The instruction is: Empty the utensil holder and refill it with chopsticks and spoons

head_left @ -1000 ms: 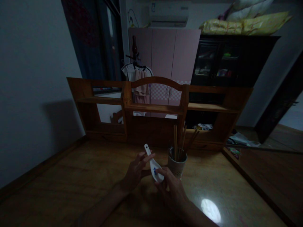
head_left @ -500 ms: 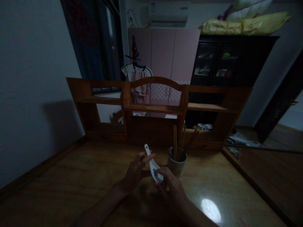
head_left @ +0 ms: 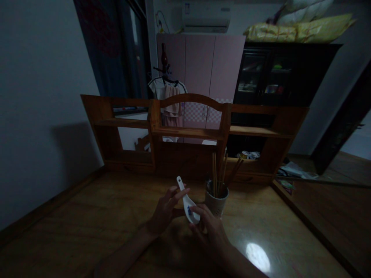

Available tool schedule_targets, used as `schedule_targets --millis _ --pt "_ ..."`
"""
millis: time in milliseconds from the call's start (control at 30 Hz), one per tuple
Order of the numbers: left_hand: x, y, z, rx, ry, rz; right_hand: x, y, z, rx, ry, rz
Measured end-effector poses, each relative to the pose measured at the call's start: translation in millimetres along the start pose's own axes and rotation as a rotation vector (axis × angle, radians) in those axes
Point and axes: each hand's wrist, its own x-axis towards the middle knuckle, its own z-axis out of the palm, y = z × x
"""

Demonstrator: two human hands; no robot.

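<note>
A white soup spoon [head_left: 188, 204] with a blue mark in its bowl is held above the wooden table [head_left: 116, 216]. Its handle, with a small hole at the end, points up and away to the left. My left hand [head_left: 165, 210] grips the handle side between fingers and thumb. At the bowl, my right hand [head_left: 211, 227] pinches the rim, with a fingertip reaching inside. Just beyond the right hand stands a light-coloured cup [head_left: 216, 202] with several wooden chopsticks [head_left: 215, 173] and what looks like a metal utensil in it.
A wooden shelf unit [head_left: 188, 133] runs along the table's far edge. The wall [head_left: 43, 96] borders the table on the left. A bright light reflection [head_left: 257, 256] lies on the tabletop at the lower right. Behind stand a pink wardrobe [head_left: 199, 69] and a dark cabinet [head_left: 261, 77].
</note>
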Motion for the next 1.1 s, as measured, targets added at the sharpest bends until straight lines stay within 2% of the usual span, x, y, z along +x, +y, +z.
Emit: schedule_targets --millis 233,900,1100 --pt "0.3 0.4 -1.3 0.006 -0.022 -0.012 0.3 3.2 2.7 0.039 0.047 0.003" --pt "-0.2 0.1 0.0 -0.028 -0.021 -0.024 -0.5 5.0 1.6 -0.001 -0.027 0.017" --pt "1.0 -1.0 -0.2 -0.017 -0.017 0.014 -0.4 4.9 0.6 -0.017 -0.032 0.014"
